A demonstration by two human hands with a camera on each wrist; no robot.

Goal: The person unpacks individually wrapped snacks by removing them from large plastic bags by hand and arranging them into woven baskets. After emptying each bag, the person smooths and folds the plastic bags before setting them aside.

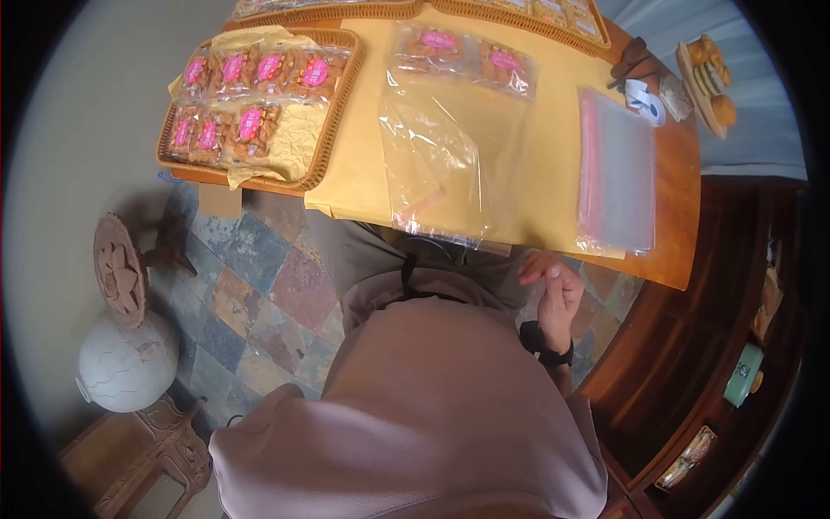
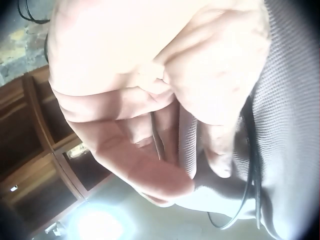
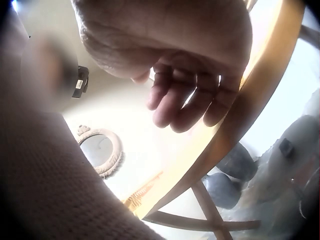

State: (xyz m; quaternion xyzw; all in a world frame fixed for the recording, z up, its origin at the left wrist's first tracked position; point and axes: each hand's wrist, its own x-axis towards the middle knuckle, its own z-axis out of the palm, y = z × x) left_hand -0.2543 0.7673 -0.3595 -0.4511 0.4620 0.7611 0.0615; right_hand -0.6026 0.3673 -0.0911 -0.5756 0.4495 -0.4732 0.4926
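Note:
My right hand (image 1: 558, 290) hangs just off the table's near edge, its fingers loosely bent and holding nothing. The right wrist view shows the same hand (image 3: 175, 65) close beside the table's rim. In the left wrist view my left hand (image 2: 150, 100) is loosely curled near the mauve shirt (image 2: 295, 100), with nothing seen in its grasp; it is out of the head view. A large clear plastic bag (image 1: 458, 164) lies on the yellow paper (image 1: 354, 164). Two packs of brown pastries with pink labels (image 1: 438, 39) lie at its far end, under clear film.
A wicker tray (image 1: 333, 112) holds several labelled pastry packs at the left. Two more wicker trays (image 1: 333, 12) stand along the back. A stack of flat clear bags (image 1: 616, 169) lies at the right, near a white tape roll (image 1: 644, 102). Wooden shelving (image 1: 657, 363) stands beside the table.

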